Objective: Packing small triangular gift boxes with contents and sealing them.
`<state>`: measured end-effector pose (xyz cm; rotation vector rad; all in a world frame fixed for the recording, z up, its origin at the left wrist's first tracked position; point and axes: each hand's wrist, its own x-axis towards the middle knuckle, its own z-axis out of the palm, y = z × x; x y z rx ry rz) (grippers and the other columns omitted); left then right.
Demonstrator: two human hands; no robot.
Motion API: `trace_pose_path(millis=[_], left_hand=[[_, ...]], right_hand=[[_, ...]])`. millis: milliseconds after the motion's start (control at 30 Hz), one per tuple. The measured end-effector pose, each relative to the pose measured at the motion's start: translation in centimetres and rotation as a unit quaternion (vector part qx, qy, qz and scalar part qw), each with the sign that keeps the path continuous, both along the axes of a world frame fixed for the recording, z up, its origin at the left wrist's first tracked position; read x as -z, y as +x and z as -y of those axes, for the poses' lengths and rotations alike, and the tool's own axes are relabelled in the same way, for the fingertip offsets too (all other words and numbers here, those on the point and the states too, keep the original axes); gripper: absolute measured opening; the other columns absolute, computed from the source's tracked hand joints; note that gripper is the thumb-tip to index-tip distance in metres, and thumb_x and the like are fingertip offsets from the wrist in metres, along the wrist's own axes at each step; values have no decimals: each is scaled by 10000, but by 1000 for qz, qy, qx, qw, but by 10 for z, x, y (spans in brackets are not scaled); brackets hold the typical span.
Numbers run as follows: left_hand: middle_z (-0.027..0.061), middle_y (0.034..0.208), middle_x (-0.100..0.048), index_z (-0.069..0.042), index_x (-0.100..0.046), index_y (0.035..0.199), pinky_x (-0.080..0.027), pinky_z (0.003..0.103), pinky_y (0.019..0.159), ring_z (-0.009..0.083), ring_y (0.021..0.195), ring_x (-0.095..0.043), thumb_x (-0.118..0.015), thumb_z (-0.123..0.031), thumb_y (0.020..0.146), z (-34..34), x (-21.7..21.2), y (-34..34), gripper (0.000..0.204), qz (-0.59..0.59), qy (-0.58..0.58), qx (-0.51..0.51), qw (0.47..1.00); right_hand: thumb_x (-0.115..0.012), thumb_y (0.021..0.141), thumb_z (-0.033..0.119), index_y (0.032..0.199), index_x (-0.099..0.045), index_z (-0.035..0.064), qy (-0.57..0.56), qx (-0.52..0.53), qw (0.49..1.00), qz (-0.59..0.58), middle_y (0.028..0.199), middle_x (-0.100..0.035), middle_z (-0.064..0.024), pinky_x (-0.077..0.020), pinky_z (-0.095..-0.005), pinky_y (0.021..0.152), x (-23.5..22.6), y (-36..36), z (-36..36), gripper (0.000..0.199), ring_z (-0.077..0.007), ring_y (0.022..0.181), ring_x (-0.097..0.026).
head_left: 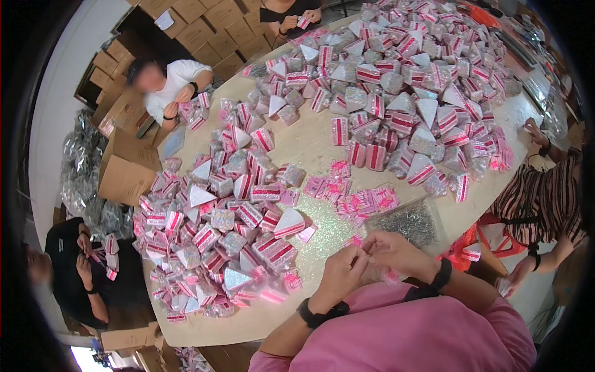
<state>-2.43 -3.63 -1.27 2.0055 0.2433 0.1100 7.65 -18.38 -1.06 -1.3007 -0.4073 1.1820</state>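
Observation:
My left hand (343,273) and my right hand (400,254) meet at the table's near edge, just in front of my pink shirt. The fingers of both are pinched together, the tips almost touching. What lies between them is too small or too hidden to make out. A bit of pink shows under the right palm. Just beyond the right hand sits a shallow clear tray (438,224) of many thin silvery metal pieces. Pink printed tags (365,203) lie in a loose cluster beside the tray. Pale glitter (328,230) is scattered on the table left of them.
Heaps of glittery pink-and-white cake-slice-shaped pieces cover the table on the left (248,214) and far right (427,105). Several people work around the table; one wears white (180,80), one striped clothing (536,198). Cardboard boxes (129,167) stand left, beside plastic bags (87,167).

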Motion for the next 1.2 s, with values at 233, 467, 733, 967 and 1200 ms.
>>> trace_pose_path(millis=[233,467,733,967,1200], left_hand=[[-41,659,-478,-32,-547,792,-329,209,514,36,593,-403,-583,-128,876,-4,22,-4,133,-105,-213,-21,971],[-42,628,-433,-47,-534,801,-304,209,497,44,556,-374,-518,-175,923,-1,25,-4,177,-130,-320,-12,938],[-35,606,-432,-61,-518,768,-307,212,491,56,534,-383,-510,-196,931,-1,33,17,212,-121,-360,27,925],[-30,623,-457,-65,-525,771,-333,209,522,57,554,-410,-517,-218,928,2,26,34,220,-153,-382,53,910],[-28,643,-491,-49,-545,801,-375,209,537,53,583,-452,-570,-218,889,-27,8,72,192,-105,-201,50,973]], right_hand=[[-589,823,133,961,-555,24,-86,-27,965,246,698,-541,-86,-421,-302,570,-13,-7,2,179,-160,633,-540],[-535,862,168,955,-545,40,-50,-47,893,444,826,-590,-183,-455,-436,659,2,-8,5,159,-377,788,-576],[-485,885,187,928,-559,62,-58,-14,838,543,800,-588,-131,-469,-428,673,3,2,10,152,-334,781,-591],[-485,854,156,839,-552,57,-51,-11,818,573,769,-577,-116,-477,-430,664,7,10,18,120,-305,759,-600],[-535,852,146,896,-588,32,-82,71,872,478,832,-602,-136,-485,-393,684,13,20,41,132,-320,789,-603]])
